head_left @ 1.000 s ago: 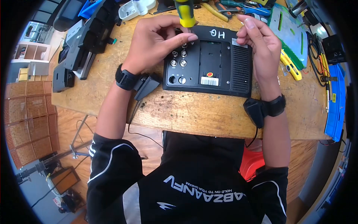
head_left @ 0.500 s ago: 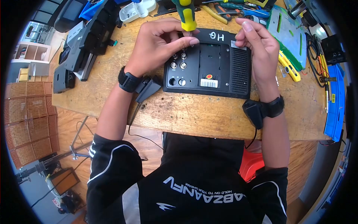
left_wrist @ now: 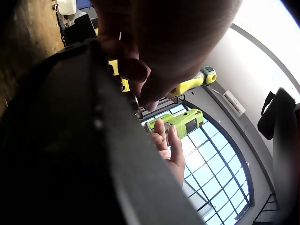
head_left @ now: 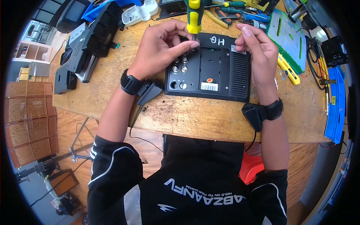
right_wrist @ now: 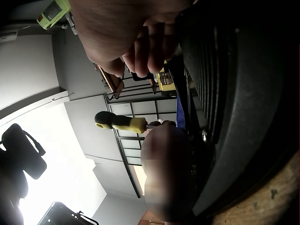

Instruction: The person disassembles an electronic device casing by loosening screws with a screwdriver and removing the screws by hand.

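My left hand (head_left: 155, 52) pinches the thin shaft of a yellow and dark green screwdriver (head_left: 194, 24) between thumb and fingers. The screwdriver stands upright, handle up, over the top edge of a black monitor (head_left: 232, 95) lying back side up. Round metal sockets line the monitor's left part, near the left thumb. My right hand (head_left: 260, 52) hovers at the vented right edge, its fingers loosely curled with nothing visible in them. The right wrist view shows the screwdriver handle (right_wrist: 129, 123) free of any palm; its tip is hidden behind the left fingers.
A yellow utility knife (head_left: 288, 69) and a green-edged mat (head_left: 288, 37) lie to the right, beside a blue tray (head_left: 335, 108). Pliers and screwdrivers lie behind the monitor. Black equipment (head_left: 84, 45) stands at the left, near a white parts tray (head_left: 140, 13).
My left hand and the screwdriver have shifted slightly right and downward in the head view. The right hand sits a little further left; its fingers look the same.
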Motion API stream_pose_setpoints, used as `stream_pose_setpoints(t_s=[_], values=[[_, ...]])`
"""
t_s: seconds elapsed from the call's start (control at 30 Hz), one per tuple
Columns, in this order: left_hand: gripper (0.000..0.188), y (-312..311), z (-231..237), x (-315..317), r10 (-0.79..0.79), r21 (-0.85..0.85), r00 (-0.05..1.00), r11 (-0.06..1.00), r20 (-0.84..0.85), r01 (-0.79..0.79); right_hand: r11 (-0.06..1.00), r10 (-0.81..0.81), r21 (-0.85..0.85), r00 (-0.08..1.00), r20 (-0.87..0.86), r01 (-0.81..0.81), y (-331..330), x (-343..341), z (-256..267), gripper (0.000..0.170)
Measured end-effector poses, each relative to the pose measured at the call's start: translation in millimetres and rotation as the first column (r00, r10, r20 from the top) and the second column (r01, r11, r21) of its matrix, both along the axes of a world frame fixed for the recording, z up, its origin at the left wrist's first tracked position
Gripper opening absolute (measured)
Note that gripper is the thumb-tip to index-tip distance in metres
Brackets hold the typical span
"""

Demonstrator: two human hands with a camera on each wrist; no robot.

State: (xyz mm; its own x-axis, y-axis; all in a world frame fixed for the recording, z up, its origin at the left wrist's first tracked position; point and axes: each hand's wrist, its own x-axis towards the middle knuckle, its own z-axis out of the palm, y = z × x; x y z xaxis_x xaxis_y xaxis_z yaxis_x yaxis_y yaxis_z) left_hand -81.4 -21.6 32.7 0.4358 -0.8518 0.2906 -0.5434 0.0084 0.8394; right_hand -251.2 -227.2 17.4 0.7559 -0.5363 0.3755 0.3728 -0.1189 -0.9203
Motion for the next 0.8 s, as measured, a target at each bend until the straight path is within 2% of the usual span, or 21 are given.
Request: stream_pose_setpoints(t_s=[0.2,0.3,0.37,0.5,0.57,0.8], values=[[0.023,0.7,2.7,-3.0,-0.026,-0.039,1.000,0.999,-0.009,0.025,1.000,0.008,-0.007,1.000,0.003,-0.008,-1.3,0.1,-0.4,0.029],[0.026,1.2,-1.3,1.0,-0.013,-0.009,0.998,1.000,0.059,0.013,1.000,0.010,-0.011,1.000,0.004,-0.010,-0.9,-0.6,-0.4,0.029],[0.028,-0.5,-3.9,3.7,0.046,-0.070,0.988,0.997,0.145,-0.036,1.000,0.009,-0.015,1.000,0.006,-0.009,-0.1,-0.3,-0.1,0.029],[0.036,0.0,3.0,0.3,0.052,-0.068,0.983,0.997,0.176,-0.041,1.000,0.001,-0.011,1.000,0.003,-0.001,-0.1,0.0,-0.6,0.028],[0.044,0.5,7.8,-3.5,0.008,-0.074,1.000,0.997,-0.001,-0.008,1.000,0.002,-0.008,1.000,0.001,-0.002,-0.6,-0.1,-0.5,0.028],[0.043,-1.1,5.5,-3.6,-0.051,-0.135,0.998,0.990,-0.040,0.045,1.000,0.002,-0.023,1.000,-0.008,-0.003,-1.0,-0.7,-0.8,0.027]])
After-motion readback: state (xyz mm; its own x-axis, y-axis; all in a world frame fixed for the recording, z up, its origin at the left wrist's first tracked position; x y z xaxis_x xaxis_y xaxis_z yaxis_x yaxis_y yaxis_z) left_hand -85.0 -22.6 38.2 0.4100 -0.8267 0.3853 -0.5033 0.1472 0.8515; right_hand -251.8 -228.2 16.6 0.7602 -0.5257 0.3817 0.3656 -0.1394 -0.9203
